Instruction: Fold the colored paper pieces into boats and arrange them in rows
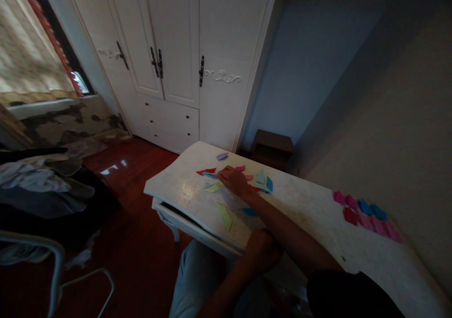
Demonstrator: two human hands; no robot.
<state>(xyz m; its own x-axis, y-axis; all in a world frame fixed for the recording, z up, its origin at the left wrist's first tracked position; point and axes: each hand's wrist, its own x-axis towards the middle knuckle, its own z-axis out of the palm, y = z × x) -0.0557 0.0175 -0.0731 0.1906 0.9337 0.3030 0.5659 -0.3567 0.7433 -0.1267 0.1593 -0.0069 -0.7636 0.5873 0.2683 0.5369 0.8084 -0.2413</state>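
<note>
My right hand (233,179) reaches over a group of folded paper pieces, its fingers closed at a pink folded paper piece (221,175). Around it lie a red piece (205,171), a pale green piece (214,187) and a light teal piece (260,176). Closer to me is a yellow-green piece (225,217), and a blue piece (250,211) shows partly below my right forearm. My left hand (263,250) is curled closed by the table's near edge; anything inside it is hidden.
The white table (300,200) has a slightly open drawer (190,221) in front. Small folded pieces (367,220) in pink, red and blue sit in rows at the right. A purple piece (222,156) lies near the far edge. Beyond stand a white wardrobe (176,35) and brown nightstand (273,141).
</note>
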